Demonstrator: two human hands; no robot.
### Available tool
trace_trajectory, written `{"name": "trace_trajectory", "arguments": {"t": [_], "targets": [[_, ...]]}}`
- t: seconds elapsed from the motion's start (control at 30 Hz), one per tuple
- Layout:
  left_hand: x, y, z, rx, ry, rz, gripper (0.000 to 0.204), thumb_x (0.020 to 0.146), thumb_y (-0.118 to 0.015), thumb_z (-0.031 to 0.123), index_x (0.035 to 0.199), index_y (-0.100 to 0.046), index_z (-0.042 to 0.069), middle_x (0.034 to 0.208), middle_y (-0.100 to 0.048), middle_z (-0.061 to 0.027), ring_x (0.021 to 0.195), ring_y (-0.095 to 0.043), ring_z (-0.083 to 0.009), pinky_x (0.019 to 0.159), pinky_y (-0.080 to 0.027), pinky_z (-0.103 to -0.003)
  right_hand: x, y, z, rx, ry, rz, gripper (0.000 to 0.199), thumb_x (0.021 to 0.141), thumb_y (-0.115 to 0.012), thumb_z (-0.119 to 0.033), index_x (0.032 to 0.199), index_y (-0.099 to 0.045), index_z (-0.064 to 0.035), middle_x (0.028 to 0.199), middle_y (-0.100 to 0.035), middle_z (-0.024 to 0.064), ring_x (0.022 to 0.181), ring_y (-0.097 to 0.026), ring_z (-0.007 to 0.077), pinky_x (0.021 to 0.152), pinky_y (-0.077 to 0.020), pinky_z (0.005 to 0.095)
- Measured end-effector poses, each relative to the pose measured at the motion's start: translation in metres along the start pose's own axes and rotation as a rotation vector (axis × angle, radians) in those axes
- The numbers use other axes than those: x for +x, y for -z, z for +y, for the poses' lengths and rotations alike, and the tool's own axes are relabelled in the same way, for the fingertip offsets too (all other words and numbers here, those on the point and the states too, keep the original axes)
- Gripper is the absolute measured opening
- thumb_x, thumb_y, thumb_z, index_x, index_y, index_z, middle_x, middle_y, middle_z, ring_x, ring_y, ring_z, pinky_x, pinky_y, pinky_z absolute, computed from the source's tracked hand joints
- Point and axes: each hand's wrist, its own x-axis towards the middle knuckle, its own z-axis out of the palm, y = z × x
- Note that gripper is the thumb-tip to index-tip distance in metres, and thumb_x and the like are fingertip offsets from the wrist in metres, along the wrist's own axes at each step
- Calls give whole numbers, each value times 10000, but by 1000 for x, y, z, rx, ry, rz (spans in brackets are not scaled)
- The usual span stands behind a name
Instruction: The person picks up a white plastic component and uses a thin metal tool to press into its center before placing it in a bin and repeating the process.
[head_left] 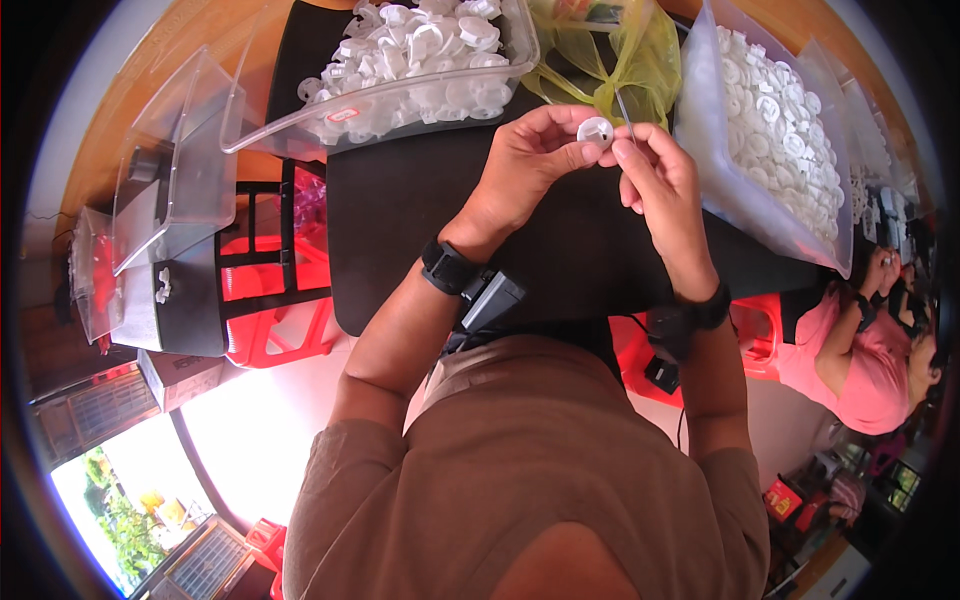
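- One small disc [594, 132], white, matte-looking plastic with a raised rim and a dark notch near its centre, sits at 1 o'clock from the middle of my view.
- My left hand [525, 165] pinches it, thumb against fingers.
- My right hand [665, 190], just beside it, has thumb and fingers closed on a slim grey rod [624, 108], smooth and straight; whether the hidden end meets the disc, I can't tell.
- At 11 o'clock, a clear plastic bin [270, 137] with rounded corners holds a tumbled heap of white plastic parts [425, 42], many round, some stemmed.
- At 2 o'clock, a bluish translucent tub [705, 150] holds many more white round pieces [775, 120].
- Between them, also toward 1 o'clock, lies a thin, crinkled yellow bag [650, 60], see-through.
- A small red-and-white label [344, 115] is stuck on the clear bin's near wall; its print is too small for me to read.
- Under my hands is a smooth black tabletop [420, 220].
- Red plastic stools [275, 270] show at 9 and 3 o'clock.
- Another person in a pink top [840, 360] works at 3 o'clock; greenery [120, 510] fills a bright opening at 8.
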Motion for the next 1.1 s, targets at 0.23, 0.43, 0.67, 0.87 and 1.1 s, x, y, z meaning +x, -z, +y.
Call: {"name": "trace_trajectory", "arguments": {"t": [0.23,0.43,0.67,0.87,1.1], "targets": [[-2,5,5,20,35,52,279,839,-699,22,1106,-623,-5,1033,-664,-74,920,-631,-132,850,-523,-271,-29,7,-15,-472,98,50,248,939,-532,-77,1158,-639,-30,765,-647,49,572,-524,75,556,-439,231],[-3,3,7,14,18,45,314,827,-717,33,1122,-622,-22,1004,-669,-70,909,-629,-127,848,-524,-271,-28,9,-16,-601,239,17,344,909,-527,12,1226,-626,-76,752,-625,71,643,-572,121,631,-474,248],[-3,9,8,12,63,26,312,841,-695,19,1142,-617,21,1076,-658,-61,979,-626,-132,882,-520,-271,-24,10,-13,-638,290,28,353,901,-529,14,1221,-632,-96,743,-608,83,629,-571,141,620,-473,259],[-4,9,8,20,72,32,310,846,-694,36,1146,-617,24,1077,-659,-64,979,-629,-134,878,-524,-275,-24,8,-18,-661,262,17,347,909,-517,4,1221,-631,-94,731,-591,82,618,-564,142,612,-469,264],[-4,8,9,-14,90,50,311,848,-694,45,1150,-618,38,1080,-658,-65,976,-633,-143,872,-530,-279,-24,7,-21,-622,245,-11,339,922,-498,6,1224,-627,-81,723,-587,84,618,-551,127,611,-466,260]]}}
